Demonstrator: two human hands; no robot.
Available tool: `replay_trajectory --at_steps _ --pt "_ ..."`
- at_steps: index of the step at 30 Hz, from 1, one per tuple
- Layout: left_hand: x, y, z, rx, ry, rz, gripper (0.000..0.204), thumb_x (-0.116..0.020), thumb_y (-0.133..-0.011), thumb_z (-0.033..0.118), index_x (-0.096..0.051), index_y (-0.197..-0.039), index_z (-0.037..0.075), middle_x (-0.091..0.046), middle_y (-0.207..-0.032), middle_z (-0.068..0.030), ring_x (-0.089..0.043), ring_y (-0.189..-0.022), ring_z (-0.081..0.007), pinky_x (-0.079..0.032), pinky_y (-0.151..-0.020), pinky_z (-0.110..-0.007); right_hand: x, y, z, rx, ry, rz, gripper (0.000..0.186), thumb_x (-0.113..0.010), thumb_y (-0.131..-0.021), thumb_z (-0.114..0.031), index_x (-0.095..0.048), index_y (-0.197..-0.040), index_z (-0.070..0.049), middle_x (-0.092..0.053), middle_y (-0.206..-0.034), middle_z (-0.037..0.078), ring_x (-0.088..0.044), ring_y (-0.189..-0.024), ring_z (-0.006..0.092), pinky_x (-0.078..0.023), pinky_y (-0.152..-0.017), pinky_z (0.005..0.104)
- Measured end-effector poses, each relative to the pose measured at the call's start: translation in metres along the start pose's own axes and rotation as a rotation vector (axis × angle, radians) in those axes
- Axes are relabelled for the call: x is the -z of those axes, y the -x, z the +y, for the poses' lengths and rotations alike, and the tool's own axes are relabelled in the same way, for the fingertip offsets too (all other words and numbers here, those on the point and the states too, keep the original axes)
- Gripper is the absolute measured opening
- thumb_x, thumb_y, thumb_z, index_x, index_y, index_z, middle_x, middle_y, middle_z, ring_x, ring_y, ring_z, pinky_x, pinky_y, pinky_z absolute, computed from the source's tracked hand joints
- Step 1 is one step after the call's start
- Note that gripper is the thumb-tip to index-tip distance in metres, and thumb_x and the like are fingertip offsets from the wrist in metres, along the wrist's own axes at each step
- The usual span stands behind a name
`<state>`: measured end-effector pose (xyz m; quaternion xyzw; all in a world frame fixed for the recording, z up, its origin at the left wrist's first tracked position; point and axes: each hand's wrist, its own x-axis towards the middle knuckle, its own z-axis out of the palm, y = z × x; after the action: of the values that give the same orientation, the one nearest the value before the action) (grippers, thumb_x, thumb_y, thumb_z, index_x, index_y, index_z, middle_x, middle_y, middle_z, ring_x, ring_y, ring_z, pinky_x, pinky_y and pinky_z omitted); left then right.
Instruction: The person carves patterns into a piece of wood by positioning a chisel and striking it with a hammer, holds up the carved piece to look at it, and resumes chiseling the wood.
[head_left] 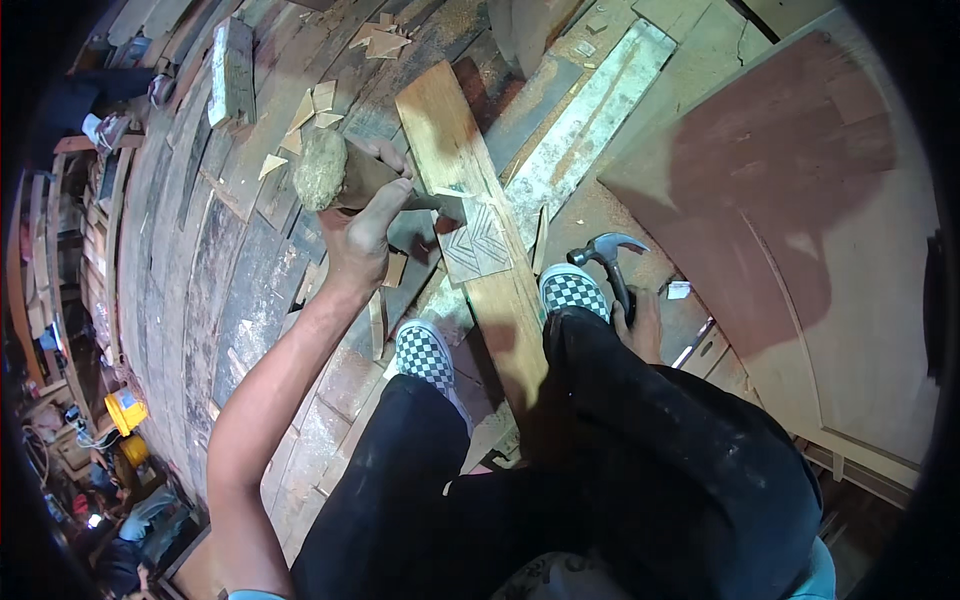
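Note:
My left hand (370, 225) is wrapped round the thick wooden handle of a chisel (322, 170). The handle's battered butt end faces up toward me. Its flat blade reaches right, with the tip at a wooden plank (435, 110), where a thin pale sliver (450, 192) lies beside it. Just below the blade, a lighter patch with dark slanted lines (477, 248) shows on the plank. Down at the right, beside my right shoe, my right hand (645, 328) grips a claw hammer (607, 250) by its dark handle, head up; my knee partly hides that hand.
The plank runs between my checkered shoes (425, 350). A paint-smeared board (600, 110) slants behind it. A large wooden panel (760, 220) stands at the right. Thin wood offcuts (383, 42) and a short block (231, 75) lie on the plank floor; a yellow container (125, 410) sits far left.

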<state>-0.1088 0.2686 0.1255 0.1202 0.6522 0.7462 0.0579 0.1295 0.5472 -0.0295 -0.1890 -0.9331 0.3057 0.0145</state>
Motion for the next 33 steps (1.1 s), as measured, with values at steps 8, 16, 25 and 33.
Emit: replay_trajectory --at_steps 8,16,25,33 --pt "0.0018 0.0042 -0.0018 -0.006 -0.024 0.022 0.037 -0.055 -0.07 -0.005 -0.042 -0.102 0.007 -0.048 -0.091 -0.0092 -0.048 -0.088 -0.0203 -0.039 -0.082 -0.034 0.0025 0.0012 -0.0003 -0.007 0.015 -0.004 0.028 -0.058 -0.082 -0.014 -0.052 -0.106 -0.002 -0.05 -0.092 0.018 -0.05 -0.091 0.0366 -0.041 -0.078 0.0439" --pt "0.0049 0.0013 -0.0042 -0.043 0.019 0.059 0.033 -0.059 -0.072 -0.002 -0.043 -0.099 0.006 -0.053 -0.092 -0.0076 -0.052 -0.088 -0.0158 -0.042 -0.08 -0.031 -0.0007 -0.001 0.0024 0.001 0.021 -0.006 0.028 -0.058 -0.082 -0.015 -0.052 -0.107 -0.002 -0.05 -0.093 0.018 -0.049 -0.092 0.0368 -0.041 -0.079 0.044" --pt "0.0052 0.0026 -0.0017 -0.024 -0.007 0.051 0.034 -0.053 -0.073 -0.005 -0.042 -0.102 0.007 -0.049 -0.092 -0.0096 -0.049 -0.088 -0.0196 -0.041 -0.084 -0.033 0.0006 -0.0004 -0.0003 0.001 0.029 -0.016 0.029 -0.058 -0.081 -0.014 -0.051 -0.107 -0.003 -0.05 -0.093 0.017 -0.049 -0.092 0.0361 -0.041 -0.079 0.0435" --pt "0.0057 0.0084 -0.0049 -0.006 -0.055 0.048 0.035 -0.053 -0.073 -0.004 -0.041 -0.103 0.007 -0.048 -0.093 -0.0092 -0.048 -0.089 -0.0196 -0.038 -0.086 -0.034 0.0016 -0.0002 -0.0003 -0.007 0.008 -0.025 0.03 -0.058 -0.081 -0.014 -0.051 -0.108 -0.003 -0.05 -0.094 0.017 -0.049 -0.093 0.0359 -0.041 -0.079 0.0433"
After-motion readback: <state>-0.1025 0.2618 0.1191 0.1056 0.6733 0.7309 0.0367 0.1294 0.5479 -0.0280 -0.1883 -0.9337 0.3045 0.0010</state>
